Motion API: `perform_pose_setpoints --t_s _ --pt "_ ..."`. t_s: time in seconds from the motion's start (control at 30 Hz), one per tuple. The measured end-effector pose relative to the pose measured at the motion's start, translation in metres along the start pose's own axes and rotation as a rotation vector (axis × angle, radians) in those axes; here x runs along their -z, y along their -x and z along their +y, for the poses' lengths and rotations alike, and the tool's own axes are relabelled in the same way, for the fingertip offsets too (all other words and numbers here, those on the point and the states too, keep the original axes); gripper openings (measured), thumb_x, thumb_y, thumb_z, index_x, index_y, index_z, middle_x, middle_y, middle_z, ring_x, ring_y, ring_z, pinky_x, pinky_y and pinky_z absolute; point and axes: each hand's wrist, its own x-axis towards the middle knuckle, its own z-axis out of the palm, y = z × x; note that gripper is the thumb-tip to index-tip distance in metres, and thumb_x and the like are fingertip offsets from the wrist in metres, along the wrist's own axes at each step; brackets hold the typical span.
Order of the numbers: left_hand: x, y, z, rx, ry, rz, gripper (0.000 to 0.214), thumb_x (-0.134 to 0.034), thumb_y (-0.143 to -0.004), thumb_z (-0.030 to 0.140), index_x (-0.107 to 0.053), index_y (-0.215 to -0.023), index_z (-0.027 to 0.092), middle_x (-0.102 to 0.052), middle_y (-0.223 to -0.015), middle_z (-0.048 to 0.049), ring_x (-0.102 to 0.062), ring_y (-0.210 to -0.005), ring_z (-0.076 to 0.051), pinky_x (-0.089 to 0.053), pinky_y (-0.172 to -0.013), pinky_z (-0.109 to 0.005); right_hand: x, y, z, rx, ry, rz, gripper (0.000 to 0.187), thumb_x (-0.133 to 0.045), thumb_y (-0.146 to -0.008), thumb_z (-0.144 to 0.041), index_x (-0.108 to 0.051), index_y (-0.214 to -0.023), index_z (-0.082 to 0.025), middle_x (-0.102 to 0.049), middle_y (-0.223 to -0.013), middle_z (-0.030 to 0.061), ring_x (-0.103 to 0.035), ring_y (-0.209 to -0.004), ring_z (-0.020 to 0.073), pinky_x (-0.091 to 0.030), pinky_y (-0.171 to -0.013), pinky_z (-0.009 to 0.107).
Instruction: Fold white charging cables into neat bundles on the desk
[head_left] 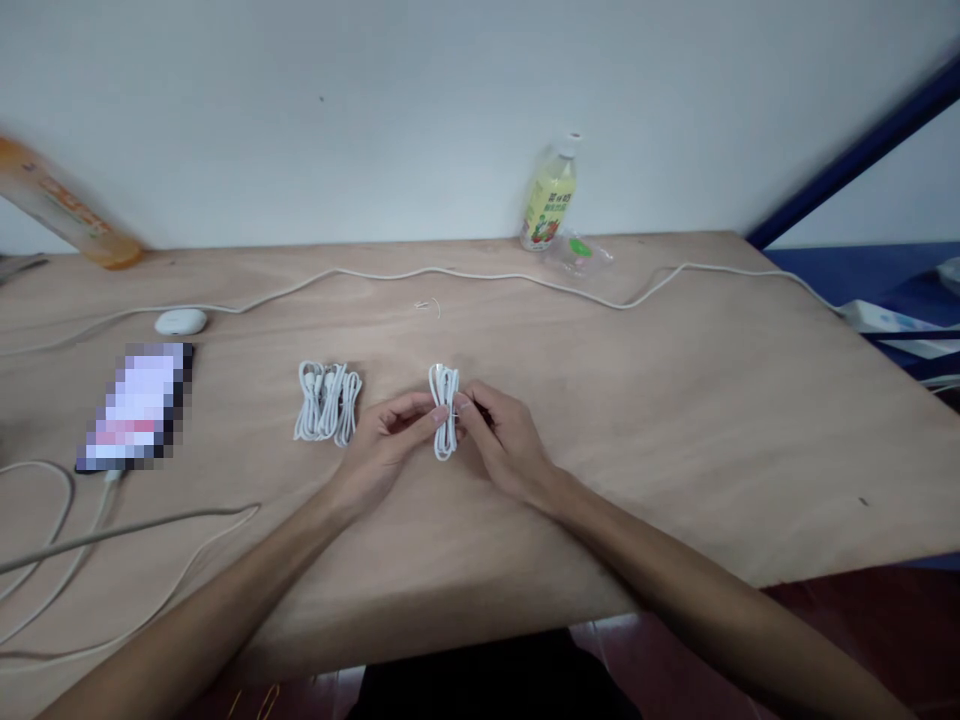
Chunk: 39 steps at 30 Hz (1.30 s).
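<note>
Head view: a person's left hand [386, 435] and right hand [502, 440] pinch a coiled white cable [444, 442] at its waist, fingertips closed on the loops from either side, at the centre of the wooden table [675, 400]. A second bundle of coiled cables [328, 402] lies near, to the left. The hold looks light. If either pinch slackens, the loops could spring apart and splay, and a coil sliding leftward could tangle with the neighbouring bundle.
</note>
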Motion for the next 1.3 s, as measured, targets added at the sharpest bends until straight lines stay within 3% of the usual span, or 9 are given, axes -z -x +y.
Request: perform_pose_setpoints --t_s 0.23,0.63,0.9,1.03,1.2,1.3 --pt "0.001 0.0 -0.001 -0.004 0.003 -0.022 0.025 -0.095 -0.083 0.034 -0.089 -0.105 0.024 -0.087 -0.101 -0.0042 -0.079 -0.09 -0.02 -0.06 -0.093 -0.032 -0.001 0.0 0.001 -0.06 -0.04 0.016 0.033 -0.051 -0.11 -0.041 -0.054 -0.081 -0.024 -0.061 -0.077 -0.0008 -0.056 -0.07 0.0163 -0.045 -0.068 0.031" --pt "-0.001 0.0 -0.001 -0.006 -0.003 0.03 0.027 -0.097 -0.079 0.033 -0.087 -0.101 0.021 -0.087 -0.098 -0.0056 -0.08 -0.089 -0.022 -0.061 -0.09 -0.033 0.001 0.0 0.001 -0.058 -0.059 -0.012 0.033 -0.052 -0.11 -0.044 -0.055 -0.084 -0.025 -0.063 -0.077 -0.0014 -0.057 -0.07 0.0164 -0.046 -0.068 0.03" --pt "-0.003 0.002 0.003 -0.093 -0.15 0.197 0.03 -0.096 -0.08 0.037 -0.087 -0.104 0.021 -0.087 -0.099 -0.0056 -0.081 -0.095 -0.024 -0.062 -0.093 -0.036 0.0 0.001 0.002 -0.125 -0.176 0.001 0.026 -0.064 -0.105 -0.043 -0.064 -0.088 -0.024 -0.061 -0.075 -0.0035 -0.054 -0.067 0.015 -0.046 -0.068 0.03" --pt "-0.002 0.004 0.002 -0.138 -0.216 0.244 0.033 -0.096 -0.081 0.036 -0.088 -0.108 0.02 -0.088 -0.103 -0.0063 -0.08 -0.095 -0.024 -0.063 -0.092 -0.035 0.003 0.001 0.001 -0.051 -0.118 0.039 0.022 -0.067 -0.104 -0.038 -0.067 -0.088 -0.024 -0.057 -0.07 -0.0051 -0.051 -0.063 0.0138 -0.042 -0.064 0.029" --pt "-0.003 0.006 -0.003 -0.196 -0.351 0.251 0.035 -0.096 -0.081 0.04 -0.09 -0.11 0.021 -0.085 -0.093 -0.0047 -0.076 -0.082 -0.02 -0.062 -0.078 -0.031 0.004 0.002 0.0 0.048 -0.111 0.052 0.022 -0.068 -0.104 -0.037 -0.072 -0.087 -0.023 -0.055 -0.067 -0.0056 -0.048 -0.06 0.0121 -0.04 -0.062 0.028" --pt "-0.002 0.008 -0.008 -0.219 -0.347 0.22 0.045 -0.094 -0.083 0.042 -0.087 -0.122 0.019 -0.087 -0.111 -0.0086 -0.081 -0.095 -0.024 -0.066 -0.088 -0.035 0.003 0.002 0.0 0.022 -0.177 0.018 0.024 -0.072 -0.102 -0.042 -0.076 -0.088 -0.023 -0.052 -0.065 -0.0057 -0.046 -0.059 0.0118 -0.039 -0.059 0.027"
